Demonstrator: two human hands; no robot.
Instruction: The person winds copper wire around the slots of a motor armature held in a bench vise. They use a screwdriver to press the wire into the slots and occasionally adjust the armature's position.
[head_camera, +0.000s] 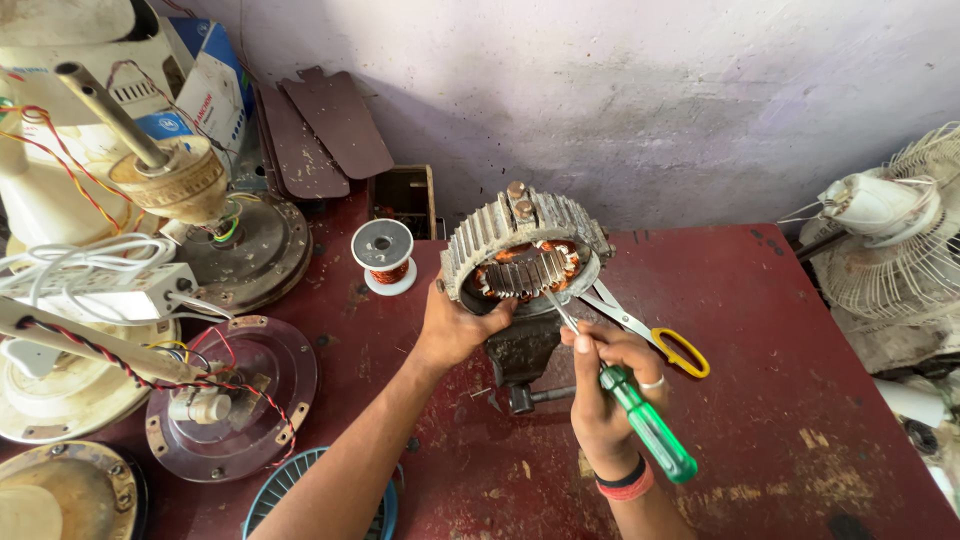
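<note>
Right hand: the right hand, closest to us with a red and black band at the wrist, is clenched around a screwdriver with a clear green handle; its metal tip reaches up into the stator.
Left hand: the left hand grips the lower left rim of the motor stator, thumb over the edge.
Stator: a ribbed grey ring with copper windings inside, tilted toward us, sitting on a small bench vise in the middle of the dark red table.
Scissors: yellow-handled scissors lie on the table just behind the right hand, blades pointing toward the stator.
Spool: a white spool of copper wire stands left of the stator, apart from it.
Packages: a blue and white cardboard box leans in the far left corner against the wall, printed sides facing us, partly hidden by fan parts.
Left side: fan motor housings with red and yellow wires.
Right edge: a white table fan with a wire guard.
</note>
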